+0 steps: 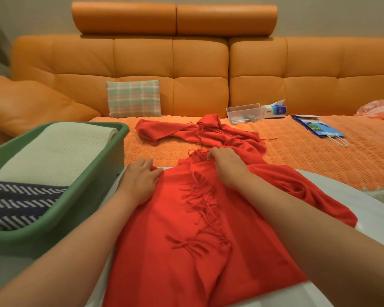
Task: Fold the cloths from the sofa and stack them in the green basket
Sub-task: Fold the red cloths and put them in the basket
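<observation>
**Two hands on a red cloth**

A red cloth with stringy ends lies on a white tabletop. Its far part runs onto the sofa.

The right hand rests on the cloth, and its fingers curl over a folded edge and grip it. The left hand sits at the cloth's left corner with its fingers close together and its thumb on the cloth. I cannot tell if it pinches.

On the left stands the green basket. It holds a folded cream cloth and a dark striped cloth.

The sofa is orange with a knitted orange cover on the seat. On the cover are a checked pillow, a clear box, a tissue box, a blue bag and a pink cloth.
</observation>
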Demonstrator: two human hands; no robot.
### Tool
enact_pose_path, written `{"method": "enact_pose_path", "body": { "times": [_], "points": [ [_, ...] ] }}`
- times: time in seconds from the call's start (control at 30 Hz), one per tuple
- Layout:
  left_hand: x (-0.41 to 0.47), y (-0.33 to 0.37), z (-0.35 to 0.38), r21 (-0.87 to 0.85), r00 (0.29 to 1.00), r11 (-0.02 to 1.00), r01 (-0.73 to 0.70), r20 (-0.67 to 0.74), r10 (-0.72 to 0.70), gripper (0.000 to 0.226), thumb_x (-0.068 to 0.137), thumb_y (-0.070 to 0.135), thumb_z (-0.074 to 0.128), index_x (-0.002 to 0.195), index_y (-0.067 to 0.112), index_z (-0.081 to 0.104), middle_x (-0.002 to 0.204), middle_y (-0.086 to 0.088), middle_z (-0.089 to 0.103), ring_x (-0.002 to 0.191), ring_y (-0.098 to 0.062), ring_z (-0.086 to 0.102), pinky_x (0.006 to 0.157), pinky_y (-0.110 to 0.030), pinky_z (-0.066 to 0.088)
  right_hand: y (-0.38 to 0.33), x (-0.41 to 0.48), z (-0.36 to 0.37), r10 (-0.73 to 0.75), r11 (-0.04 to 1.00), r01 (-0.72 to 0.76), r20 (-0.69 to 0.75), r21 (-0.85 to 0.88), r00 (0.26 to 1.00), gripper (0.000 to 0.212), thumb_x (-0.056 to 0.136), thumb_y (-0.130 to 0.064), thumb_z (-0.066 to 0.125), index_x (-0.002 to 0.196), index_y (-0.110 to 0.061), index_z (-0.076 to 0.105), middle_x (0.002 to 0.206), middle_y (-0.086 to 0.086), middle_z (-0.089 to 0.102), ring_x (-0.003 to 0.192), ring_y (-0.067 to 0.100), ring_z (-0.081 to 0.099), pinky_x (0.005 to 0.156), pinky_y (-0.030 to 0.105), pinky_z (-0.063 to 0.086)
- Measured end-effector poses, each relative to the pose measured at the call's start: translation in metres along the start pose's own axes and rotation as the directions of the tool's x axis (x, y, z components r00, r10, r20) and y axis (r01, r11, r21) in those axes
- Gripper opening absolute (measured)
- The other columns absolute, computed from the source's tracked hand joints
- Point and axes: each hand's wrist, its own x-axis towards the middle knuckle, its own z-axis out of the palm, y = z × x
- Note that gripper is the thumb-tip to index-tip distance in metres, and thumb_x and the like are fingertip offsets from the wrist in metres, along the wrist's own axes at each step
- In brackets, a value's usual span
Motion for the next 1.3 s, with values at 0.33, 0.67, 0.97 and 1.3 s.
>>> {"method": "enact_pose_path", "body": {
  "times": [0.33,0.67,0.97,1.3],
  "points": [
    [0.000,0.023,-0.008,-0.175,0.994,0.979,0.102,0.050,-0.095,0.038,0.094,0.034,0.042,0.126,0.023,0.059,0.142,-0.007,0.047,0.129,-0.031,0.043,0.099,-0.044,0.034,-0.016,0.014,0.032,-0.165,0.933,0.107,-0.144,-0.345,0.976,0.036,0.089,-0.008,0.043,0.119,-0.018,0.058,0.119,0.011,0.056,0.108,0.034,0.050,0.089,0.044,0.039],
    [-0.074,0.048,-0.049,-0.353,0.957,0.910,0.217,0.259,-0.128,0.057,0.098,0.046,0.042,0.152,0.031,0.031,0.164,-0.002,0.016,0.150,-0.021,0.014,0.121,-0.044,0.016,-0.045,-0.077,-0.011,-0.268,0.942,0.304,0.228,-0.142,0.936,0.059,0.079,-0.024,0.039,0.133,-0.030,0.061,0.158,0.003,0.035,0.146,0.024,0.029,0.115,0.039,0.026],
    [-0.150,0.063,-0.101,-0.414,0.941,0.908,0.064,0.329,0.084,0.074,0.070,0.081,0.038,0.132,0.041,0.043,0.133,0.009,0.040,0.124,-0.017,0.039,0.102,-0.040,0.039,-0.087,-0.158,-0.045,-0.381,0.904,0.428,0.428,-0.014,0.820,0.062,0.075,-0.011,0.056,0.130,-0.040,0.054,0.109,-0.009,0.061,0.107,0.016,0.057,0.084,0.034,0.037],
    [-0.195,0.049,-0.130,-0.442,0.911,0.896,-0.038,0.354,0.213,0.065,0.064,0.076,0.062,0.118,0.042,0.050,0.125,0.015,0.043,0.116,-0.008,0.041,0.099,-0.031,0.036,-0.067,-0.203,-0.063,-0.280,0.882,0.394,0.384,-0.260,0.880,0.024,0.066,-0.040,0.059,0.088,-0.031,0.061,0.100,-0.005,0.051,0.098,0.020,0.048,0.077,0.035,0.032]
  ]
}}
